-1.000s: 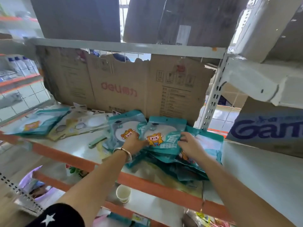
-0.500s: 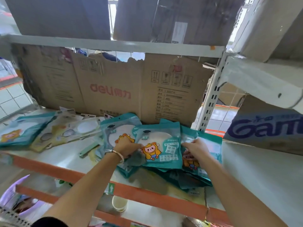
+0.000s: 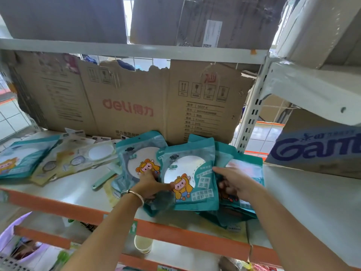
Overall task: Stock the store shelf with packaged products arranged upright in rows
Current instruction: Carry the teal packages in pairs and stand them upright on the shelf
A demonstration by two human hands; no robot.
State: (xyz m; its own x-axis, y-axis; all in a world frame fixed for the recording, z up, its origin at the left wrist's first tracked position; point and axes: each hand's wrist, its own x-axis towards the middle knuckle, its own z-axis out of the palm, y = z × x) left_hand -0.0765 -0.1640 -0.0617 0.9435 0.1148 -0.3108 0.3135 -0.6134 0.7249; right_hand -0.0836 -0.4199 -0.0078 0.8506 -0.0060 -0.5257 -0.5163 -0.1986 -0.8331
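Several teal packets with a cartoon figure lean in a loose stack against a brown cardboard sheet on the white shelf. My left hand holds the left edge of the front teal packet, fingers curled round it. Behind it stands another teal packet. My right hand has its fingers tucked between the front packet and the right-hand teal packets, gripping them. More packets lie flat under the stack.
Yellowish flat packets and one teal packet lie on the shelf's left part. A pale green stick lies beside them. A printed carton fills the right bay. A paper cup stands on the lower shelf.
Both hands have tipped the front teal packet more upright and shifted it right. My right hand has slid further in among the right-hand packets. The camera has moved closer.
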